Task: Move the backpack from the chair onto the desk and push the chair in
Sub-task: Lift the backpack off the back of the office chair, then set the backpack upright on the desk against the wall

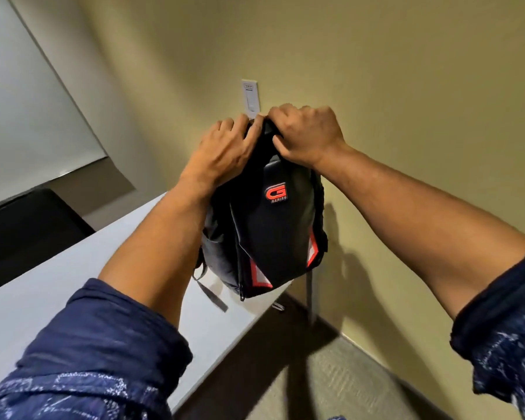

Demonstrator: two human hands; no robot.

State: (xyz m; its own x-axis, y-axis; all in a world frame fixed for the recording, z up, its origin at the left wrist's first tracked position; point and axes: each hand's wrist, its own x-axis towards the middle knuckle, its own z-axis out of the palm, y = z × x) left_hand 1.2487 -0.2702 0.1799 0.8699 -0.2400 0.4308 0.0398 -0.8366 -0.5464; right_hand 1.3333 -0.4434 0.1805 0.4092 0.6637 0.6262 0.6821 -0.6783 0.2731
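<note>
You have the black backpack (267,234) upright at the corner of the white table (73,286), its base at the table's edge, near the tan wall (406,86). Your left hand (222,153) and right hand (308,134) meet at its top, fingers (243,128) curled tight around the top handle there.

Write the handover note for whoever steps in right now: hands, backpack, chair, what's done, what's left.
Left hand and right hand: both closed on the top of the backpack.
Backpack: upright at the desk corner near the wall; whether its base already rests on the desk is unclear.
Chair: the one to push in is not in view.
Done: backpack is off the chair.
Left: settle the backpack on the desk, let go, push the chair in.
</note>
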